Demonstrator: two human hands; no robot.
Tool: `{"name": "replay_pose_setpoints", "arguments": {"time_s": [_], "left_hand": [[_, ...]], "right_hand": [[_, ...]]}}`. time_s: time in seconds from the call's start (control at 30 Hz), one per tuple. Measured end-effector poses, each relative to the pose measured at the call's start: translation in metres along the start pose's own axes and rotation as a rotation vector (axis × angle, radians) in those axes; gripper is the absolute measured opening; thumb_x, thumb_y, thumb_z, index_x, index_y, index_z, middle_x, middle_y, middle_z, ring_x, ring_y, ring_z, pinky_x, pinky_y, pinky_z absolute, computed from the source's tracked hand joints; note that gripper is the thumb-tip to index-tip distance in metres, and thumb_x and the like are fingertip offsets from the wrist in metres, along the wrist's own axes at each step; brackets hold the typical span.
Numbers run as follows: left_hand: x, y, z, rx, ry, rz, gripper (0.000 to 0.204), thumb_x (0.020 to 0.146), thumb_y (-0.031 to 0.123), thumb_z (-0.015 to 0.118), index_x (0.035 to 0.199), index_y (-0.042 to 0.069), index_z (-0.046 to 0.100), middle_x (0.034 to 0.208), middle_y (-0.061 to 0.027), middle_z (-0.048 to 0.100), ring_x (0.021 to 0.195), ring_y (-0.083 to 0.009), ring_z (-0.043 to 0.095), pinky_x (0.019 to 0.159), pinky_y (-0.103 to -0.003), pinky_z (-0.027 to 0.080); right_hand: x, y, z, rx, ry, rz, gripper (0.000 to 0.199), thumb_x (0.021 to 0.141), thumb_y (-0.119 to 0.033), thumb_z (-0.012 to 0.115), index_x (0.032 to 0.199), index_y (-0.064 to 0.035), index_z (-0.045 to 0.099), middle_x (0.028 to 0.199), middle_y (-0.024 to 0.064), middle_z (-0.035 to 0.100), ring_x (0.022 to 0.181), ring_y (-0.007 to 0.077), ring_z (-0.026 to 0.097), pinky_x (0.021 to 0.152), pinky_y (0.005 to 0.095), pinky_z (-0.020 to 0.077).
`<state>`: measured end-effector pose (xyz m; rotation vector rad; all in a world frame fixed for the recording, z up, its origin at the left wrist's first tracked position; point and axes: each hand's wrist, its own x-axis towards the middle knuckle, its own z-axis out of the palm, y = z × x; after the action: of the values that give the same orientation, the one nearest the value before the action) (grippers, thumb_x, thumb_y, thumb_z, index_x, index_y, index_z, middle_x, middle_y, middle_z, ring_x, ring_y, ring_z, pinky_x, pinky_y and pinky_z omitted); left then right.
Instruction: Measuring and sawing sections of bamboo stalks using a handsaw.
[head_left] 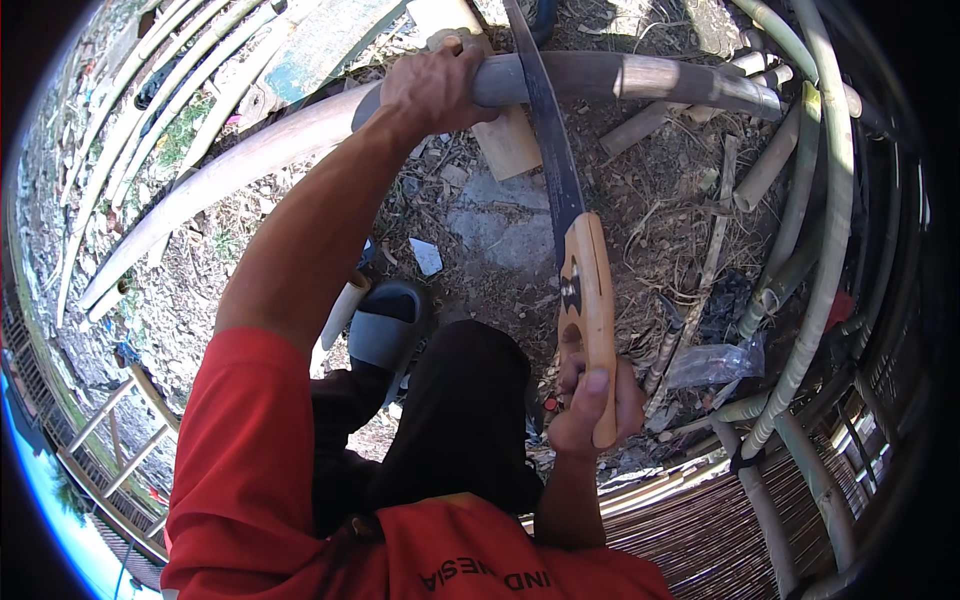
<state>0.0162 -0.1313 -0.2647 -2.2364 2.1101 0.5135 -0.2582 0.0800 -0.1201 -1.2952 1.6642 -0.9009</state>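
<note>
- Lying across the top of the view: 1 long bamboo pole (620,75), round, smooth, grey-brown at the worked end and paler toward the left, propped over a pale wooden block (505,140).
- Crossing that pole at a steep angle: a long dark blade (550,130), slightly curved, dull metal, running down into a pale wooden handle (588,300) with dark markings.
- Gripping the pole from above just left of the blade: left hand (430,90), fingers wrapped over the curve.
- Clenching the butt of the handle, thumb pressed on top: right hand (592,400).
- Risking a glance-off: hard, rounded bamboo skin likely sending the edge sliding sideways toward the left hand, sitting close beside it.
- Risking a roll: pole seemingly held only by 1 hand and the block, so possibly twisting under pressure.
- Resting below, near the blade's line: a grey sandal (385,330) on dry, littered soil (500,240).
- Curving around the right rim: stacked greenish bamboo stems (830,200), smooth and jointed.
</note>
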Motion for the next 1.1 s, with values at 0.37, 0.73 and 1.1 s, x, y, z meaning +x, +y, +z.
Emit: {"name": "replay_pose_setpoints", "arguments": {"time_s": [0.37,0.73,1.1], "left_hand": [[0.003,0.007,-0.003,0.0,-0.119,-0.029,0.07,0.081,0.066,0.079,0.132,0.02,0.064,0.12,-0.0096,0.075,0.103,-0.0279,0.077,0.09,-0.044,0.062],[-0.001,0.006,-0.008,-0.009,-0.04,0.008,0.068,0.081,0.062,0.079,0.13,0.018,0.065,0.114,-0.0121,0.077,0.101,-0.0317,0.076,0.091,-0.046,0.061],[-0.001,-0.002,-0.001,-0.026,0.003,0.03,0.069,0.079,0.061,0.08,0.13,0.017,0.065,0.113,-0.0135,0.077,0.1,-0.033,0.077,0.09,-0.046,0.06]], "right_hand": [[-0.005,0.004,-0.005,0.047,0.006,-0.11,0.05,0.103,-0.043,0.056,0.085,0.0037,0.063,0.059,0.0046,0.055,0.05,0.0121,0.052,0.05,0.0283,0.0424],[-0.017,0.002,-0.013,0.023,0.014,0.0,0.056,0.102,-0.05,0.054,0.082,0.0019,0.061,0.06,0.0019,0.051,0.05,0.009,0.044,0.053,0.0304,0.0428],[-0.019,0.002,-0.006,0.017,0.012,-0.02,0.059,0.102,-0.055,0.056,0.083,0.0013,0.061,0.059,0.0004,0.049,0.052,0.0083,0.047,0.055,0.0264,0.0424]]}}
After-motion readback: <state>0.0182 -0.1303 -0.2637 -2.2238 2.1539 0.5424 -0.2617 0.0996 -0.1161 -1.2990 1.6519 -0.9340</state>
